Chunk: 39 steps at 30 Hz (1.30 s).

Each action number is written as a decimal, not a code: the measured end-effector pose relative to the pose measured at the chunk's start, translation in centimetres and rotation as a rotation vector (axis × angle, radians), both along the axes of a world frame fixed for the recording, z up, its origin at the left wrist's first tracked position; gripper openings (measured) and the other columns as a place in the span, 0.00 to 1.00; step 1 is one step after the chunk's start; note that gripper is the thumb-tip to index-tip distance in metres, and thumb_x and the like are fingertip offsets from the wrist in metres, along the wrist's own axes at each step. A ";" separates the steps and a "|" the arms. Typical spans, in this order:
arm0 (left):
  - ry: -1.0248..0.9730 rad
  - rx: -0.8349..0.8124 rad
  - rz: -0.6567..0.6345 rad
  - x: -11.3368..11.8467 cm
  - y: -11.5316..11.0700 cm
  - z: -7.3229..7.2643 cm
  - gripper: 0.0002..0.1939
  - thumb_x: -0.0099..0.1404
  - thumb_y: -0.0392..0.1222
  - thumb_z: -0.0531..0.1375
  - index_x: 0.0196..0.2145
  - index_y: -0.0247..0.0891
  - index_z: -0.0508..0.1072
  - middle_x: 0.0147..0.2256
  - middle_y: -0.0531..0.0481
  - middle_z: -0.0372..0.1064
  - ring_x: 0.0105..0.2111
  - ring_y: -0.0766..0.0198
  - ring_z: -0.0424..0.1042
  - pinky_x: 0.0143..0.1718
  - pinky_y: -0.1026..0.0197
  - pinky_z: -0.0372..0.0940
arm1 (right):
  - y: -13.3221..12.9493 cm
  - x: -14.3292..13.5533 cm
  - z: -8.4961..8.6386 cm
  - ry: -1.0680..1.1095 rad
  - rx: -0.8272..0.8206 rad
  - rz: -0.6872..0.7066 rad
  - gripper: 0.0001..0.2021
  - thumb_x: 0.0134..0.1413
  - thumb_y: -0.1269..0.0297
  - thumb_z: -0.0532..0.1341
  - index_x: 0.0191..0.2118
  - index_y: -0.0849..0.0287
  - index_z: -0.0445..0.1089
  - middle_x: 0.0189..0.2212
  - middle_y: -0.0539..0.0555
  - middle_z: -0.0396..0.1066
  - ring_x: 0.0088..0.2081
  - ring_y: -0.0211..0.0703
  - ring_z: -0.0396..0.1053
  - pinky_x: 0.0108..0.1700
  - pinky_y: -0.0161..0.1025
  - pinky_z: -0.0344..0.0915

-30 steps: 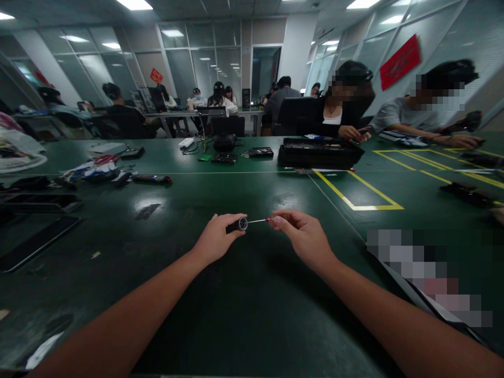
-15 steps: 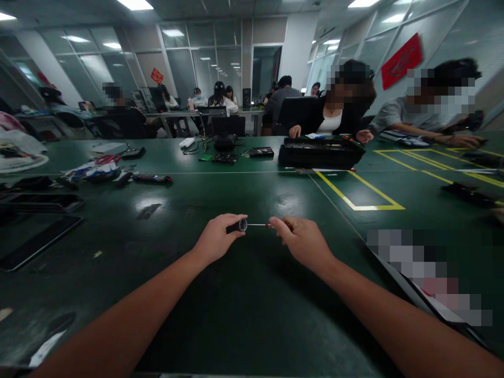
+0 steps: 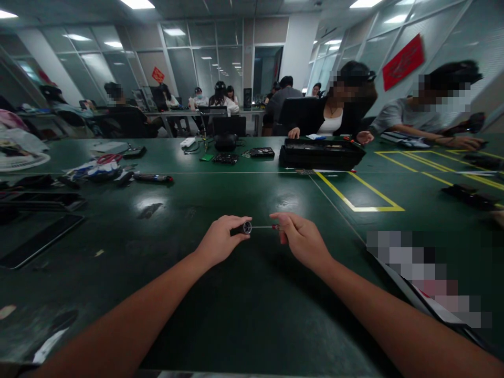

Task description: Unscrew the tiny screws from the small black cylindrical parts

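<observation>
Between the thumb and fingers of my left hand (image 3: 220, 239) is a short black cylinder (image 3: 247, 227) with a silvery ring at its round end, which faces me. My right hand (image 3: 303, 236) grips a screwdriver (image 3: 275, 227) by its reddish handle, most of which the fingers hide. Its thin metal shaft points left and reaches the side of the cylinder. Whether the tip sits in a screw is too small to make out. Both hands are held over the green table (image 3: 252, 315).
Ahead lie circuit boards (image 3: 225, 158) and a long black open case (image 3: 321, 155), with a person seated behind it. To the left are a pen-like tool (image 3: 153, 178), a cluttered pile (image 3: 98, 168) and a dark flat panel (image 3: 43, 241). A clipboard (image 3: 409, 289) lies at right.
Both hands have shifted slightly right with the cylinder and screwdriver. My right index finger has straightened out, and the thumb has moved on the handle.
</observation>
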State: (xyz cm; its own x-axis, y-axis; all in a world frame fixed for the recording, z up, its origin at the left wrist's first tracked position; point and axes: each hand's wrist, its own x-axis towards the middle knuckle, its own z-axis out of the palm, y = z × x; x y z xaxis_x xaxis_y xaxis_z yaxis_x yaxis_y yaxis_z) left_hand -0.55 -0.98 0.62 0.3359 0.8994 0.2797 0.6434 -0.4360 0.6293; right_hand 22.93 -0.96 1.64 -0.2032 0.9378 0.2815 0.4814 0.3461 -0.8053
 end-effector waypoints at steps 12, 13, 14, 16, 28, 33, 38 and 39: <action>0.047 0.010 -0.044 0.7 -0.1 -0.5 0.22 0.65 0.37 0.65 0.56 0.46 0.73 0.51 0.50 0.75 0.52 0.56 0.70 0.54 0.52 0.64 | -0.7 -0.1 0.4 0.003 0.086 -0.002 0.15 0.66 0.57 0.54 0.54 0.55 0.68 0.29 0.52 0.74 0.30 0.45 0.72 0.32 0.40 0.64; 0.039 0.009 -0.034 0.6 -0.1 -0.5 0.22 0.65 0.37 0.65 0.56 0.46 0.73 0.51 0.50 0.75 0.52 0.56 0.70 0.54 0.52 0.64 | -0.7 -0.1 0.5 0.010 0.108 0.011 0.14 0.66 0.58 0.54 0.53 0.55 0.68 0.30 0.52 0.73 0.32 0.45 0.72 0.34 0.40 0.65; 0.033 0.008 -0.029 0.6 -0.1 -0.4 0.22 0.65 0.37 0.65 0.56 0.46 0.73 0.51 0.50 0.75 0.52 0.56 0.70 0.54 0.52 0.64 | -0.7 -0.1 0.5 0.016 0.128 0.025 0.13 0.66 0.59 0.55 0.52 0.55 0.68 0.31 0.52 0.73 0.33 0.45 0.72 0.36 0.41 0.66; 0.026 0.004 -0.030 0.6 -0.1 -0.4 0.21 0.65 0.37 0.65 0.56 0.46 0.74 0.51 0.51 0.75 0.52 0.56 0.71 0.55 0.52 0.64 | -0.7 -0.1 0.7 0.019 0.151 0.039 0.11 0.65 0.61 0.56 0.50 0.55 0.67 0.34 0.53 0.73 0.35 0.45 0.72 0.39 0.42 0.66; 0.027 0.003 -0.053 0.4 -0.1 -0.8 0.22 0.64 0.37 0.66 0.55 0.47 0.74 0.51 0.51 0.75 0.53 0.56 0.70 0.56 0.51 0.64 | -0.7 -0.2 1.0 -0.088 0.082 -0.030 0.16 0.69 0.56 0.50 0.49 0.54 0.73 0.34 0.55 0.78 0.34 0.48 0.75 0.35 0.42 0.64; -0.008 -0.017 0.003 -0.1 0.1 -0.8 0.22 0.64 0.37 0.66 0.56 0.47 0.74 0.51 0.50 0.75 0.52 0.56 0.70 0.56 0.51 0.64 | -1.0 -0.3 1.0 -0.091 0.110 0.052 0.15 0.67 0.60 0.52 0.54 0.56 0.68 0.35 0.54 0.75 0.33 0.45 0.72 0.35 0.41 0.65; -0.007 -0.030 0.029 -0.2 0.0 -0.4 0.22 0.64 0.37 0.66 0.56 0.47 0.74 0.51 0.50 0.75 0.52 0.55 0.71 0.56 0.51 0.64 | -0.8 -0.3 0.9 -0.112 0.073 0.050 0.17 0.70 0.55 0.49 0.49 0.53 0.72 0.33 0.52 0.76 0.34 0.46 0.74 0.35 0.40 0.64; -0.011 -0.033 0.034 -0.2 0.0 -0.3 0.22 0.64 0.37 0.65 0.55 0.47 0.74 0.51 0.50 0.75 0.52 0.55 0.71 0.56 0.51 0.64 | -0.8 -0.3 0.8 -0.120 0.064 0.040 0.18 0.70 0.54 0.49 0.46 0.53 0.74 0.33 0.52 0.77 0.34 0.46 0.74 0.35 0.41 0.64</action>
